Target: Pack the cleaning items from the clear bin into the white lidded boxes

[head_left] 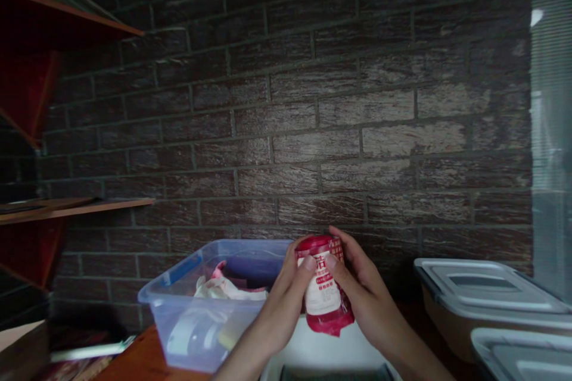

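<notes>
A red plastic-wrapped cylindrical package (pixel 323 303) with a white label and red printed characters is held up between my two hands. My left hand (pixel 290 286) grips its left side, thumb lying on the label. On the right side my right hand (pixel 357 277) wraps around it, with the thumb also pressed to the front. What is inside the wrapper cannot be seen. Below the package is a white container (pixel 326 348), partly hidden by my forearms. Close by on the left stands a bluish clear plastic tub (pixel 179 309) with white cloth (pixel 227 289) and other items inside.
Two lidded storage boxes (pixel 496 292) (pixel 527 357) stand at the right. Wooden shelves (pixel 89 208) jut from the left, above a cardboard box (pixel 22 345). A dark brick wall (pixel 295 131) rises behind the wooden surface (pixel 143 363).
</notes>
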### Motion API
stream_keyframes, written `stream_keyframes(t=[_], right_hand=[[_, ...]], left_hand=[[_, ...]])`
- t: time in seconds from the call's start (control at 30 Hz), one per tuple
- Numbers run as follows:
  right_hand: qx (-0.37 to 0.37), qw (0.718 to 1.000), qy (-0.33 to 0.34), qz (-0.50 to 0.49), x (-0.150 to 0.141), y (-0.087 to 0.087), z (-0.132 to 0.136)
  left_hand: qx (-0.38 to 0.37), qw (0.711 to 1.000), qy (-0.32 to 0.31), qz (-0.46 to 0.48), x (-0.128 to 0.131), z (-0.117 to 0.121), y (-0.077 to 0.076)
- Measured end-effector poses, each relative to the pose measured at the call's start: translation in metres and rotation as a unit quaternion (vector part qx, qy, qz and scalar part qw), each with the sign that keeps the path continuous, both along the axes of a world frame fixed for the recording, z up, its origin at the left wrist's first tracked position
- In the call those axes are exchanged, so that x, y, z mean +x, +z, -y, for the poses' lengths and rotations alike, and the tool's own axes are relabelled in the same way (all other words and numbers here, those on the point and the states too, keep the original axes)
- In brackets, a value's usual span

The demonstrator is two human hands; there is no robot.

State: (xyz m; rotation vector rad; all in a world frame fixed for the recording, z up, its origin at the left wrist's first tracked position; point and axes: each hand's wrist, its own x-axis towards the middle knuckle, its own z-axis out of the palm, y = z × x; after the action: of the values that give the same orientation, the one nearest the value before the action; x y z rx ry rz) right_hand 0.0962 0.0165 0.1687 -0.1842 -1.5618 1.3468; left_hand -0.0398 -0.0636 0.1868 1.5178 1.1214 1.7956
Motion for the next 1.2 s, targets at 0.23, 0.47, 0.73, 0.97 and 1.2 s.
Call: stream_keyframes(t=[0.23,0.47,0.73,0.97,1.2], right_hand=[[-0.028,0.998,0.018,-0.058,-0.003,-0.002,-0.005],[-0.030,0.996,0.034,-0.070,0.001,0.002,-0.004],[0.008,0.996,0.039,-0.077,0.002,0.004,-0.007],[0.043,0.996,0.010,-0.071,0.003,0.003,-0.009],[0.023,0.998,-0.016,-0.051,0.004,0.009,-0.006]], left_hand=[[-0.036,0.993,-0.113,-0.003,0.001,0.003,0.006],[0.001,0.990,-0.142,-0.001,0.001,-0.004,0.007],[0.061,0.995,-0.063,-0.053,-0.008,-0.011,0.005],[0.121,0.988,0.012,-0.094,-0.006,-0.016,0.002],[0.070,0.995,-0.021,-0.073,-0.007,-0.012,0.001]])
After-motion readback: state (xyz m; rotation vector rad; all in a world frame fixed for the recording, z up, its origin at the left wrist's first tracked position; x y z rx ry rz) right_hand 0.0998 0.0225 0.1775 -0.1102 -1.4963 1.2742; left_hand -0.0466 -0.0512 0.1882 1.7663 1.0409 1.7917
